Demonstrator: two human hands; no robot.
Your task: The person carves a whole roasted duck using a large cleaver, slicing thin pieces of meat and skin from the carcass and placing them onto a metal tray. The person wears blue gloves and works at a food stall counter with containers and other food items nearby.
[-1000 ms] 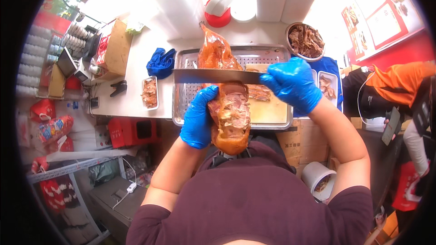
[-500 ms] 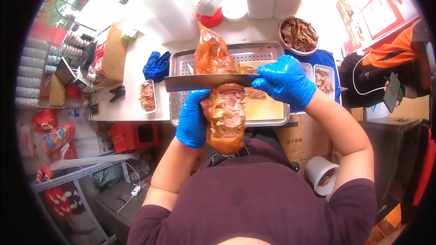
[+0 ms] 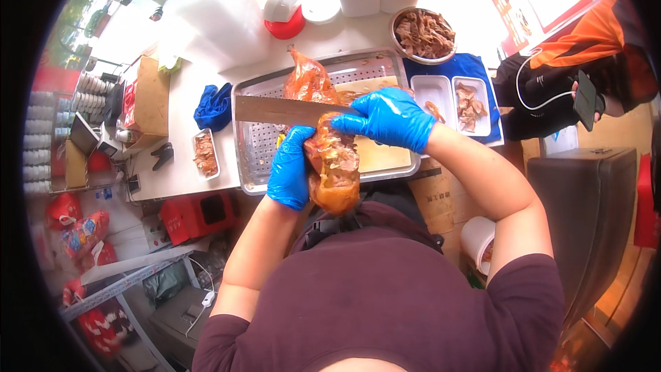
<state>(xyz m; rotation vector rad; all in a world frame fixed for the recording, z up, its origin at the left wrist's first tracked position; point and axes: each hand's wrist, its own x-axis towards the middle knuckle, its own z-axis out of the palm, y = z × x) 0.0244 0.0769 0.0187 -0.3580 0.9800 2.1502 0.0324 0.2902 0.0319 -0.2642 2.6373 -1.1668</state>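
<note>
Roast bird (image 3: 341, 193) across the near rim of the metal tray (image 3: 256, 146), glossy brown, with torn pale meat showing along the upper face and the rounded near end outside the tray, towards the purple shirt (image 3: 399, 289). Long axis running from the tray's far half to beyond its near rim, leaning a little leftward at the far end. Directly across that axis, a long knife (image 3: 275, 110), with the blade tip over the tray's left rim. Impossible to tell any join or gap in the meat beneath the blade.

On the bird's left flank, at the tray's near rim, the left hand (image 3: 288, 176), nearer to the rounded end, with fingers curled around the meat; cannot tell their reach underneath. On the bird's right, above the tray's middle, the right hand (image 3: 396, 120), back upward, wrist angled in from the tray's right, elbow bent outward. Fingers clenched on the knife's hidden handle, with the leading digits close over the cut end.

Inside the tray, right half, a pale yellow board (image 3: 385, 157). Right of the tray, two white dishes (image 3: 471, 105), one with meat; past its far right corner, a bowl of shredded meat (image 3: 425, 33). Left of the tray, a blue cloth (image 3: 214, 107) and a small meat dish (image 3: 205, 155).
</note>
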